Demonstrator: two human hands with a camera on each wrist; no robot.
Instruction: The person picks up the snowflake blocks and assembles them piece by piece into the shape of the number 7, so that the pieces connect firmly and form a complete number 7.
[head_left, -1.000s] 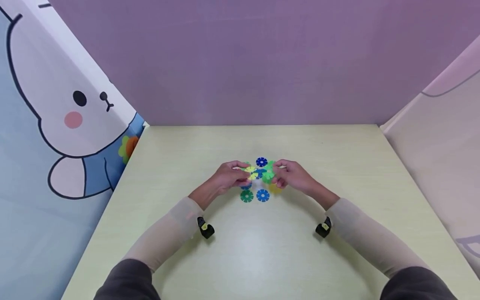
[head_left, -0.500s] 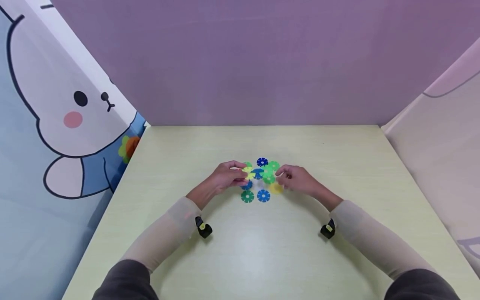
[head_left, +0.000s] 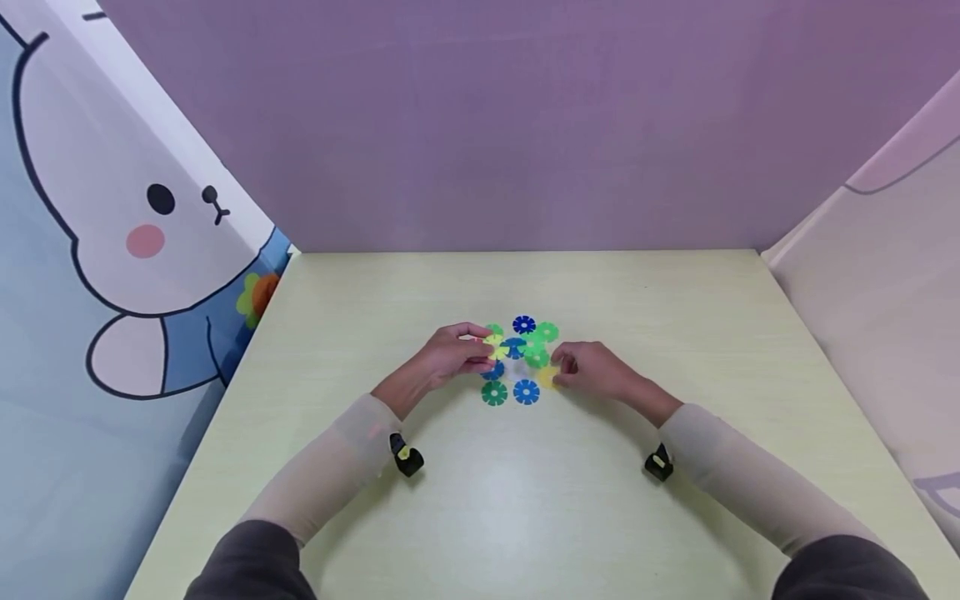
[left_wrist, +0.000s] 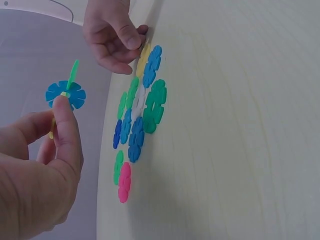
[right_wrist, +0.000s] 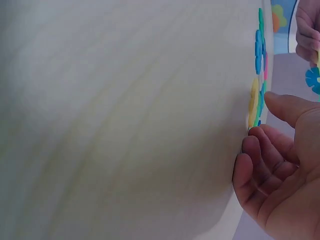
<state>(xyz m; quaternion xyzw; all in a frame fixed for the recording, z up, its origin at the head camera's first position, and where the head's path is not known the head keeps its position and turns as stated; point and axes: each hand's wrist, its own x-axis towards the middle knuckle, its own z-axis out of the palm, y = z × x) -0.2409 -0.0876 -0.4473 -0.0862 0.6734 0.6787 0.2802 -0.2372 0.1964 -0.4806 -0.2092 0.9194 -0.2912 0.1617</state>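
Observation:
My left hand (head_left: pixel 450 354) pinches a yellow snowflake disc (head_left: pixel 497 347) between thumb and fingers, above the table. Slotted onto that disc is a blue snowflake disc (left_wrist: pixel 78 94), with a green snowflake disc (left_wrist: pixel 73 75) standing edge-on at its far side in the left wrist view. My right hand (head_left: pixel 596 371) is down at the table, beside a yellow snowflake disc (right_wrist: pixel 253 102) lying flat. Its fingers are bent and the thumb stays apart from them, around the disc's near edge. Whether they touch the disc is hard to tell.
Several loose discs lie in a cluster under the hands, among them a dark green disc (head_left: pixel 494 392), a blue disc (head_left: pixel 527 392), a dark blue disc (head_left: pixel 524 325) and a pink disc (left_wrist: pixel 124 182). A purple panel (head_left: pixel 525 125) rises behind the table (head_left: pixel 510 500).
My right hand has let go of the green disc on the joined piece and moved down and right to the flat yellow disc. The left hand keeps its grip, shifting slightly left.

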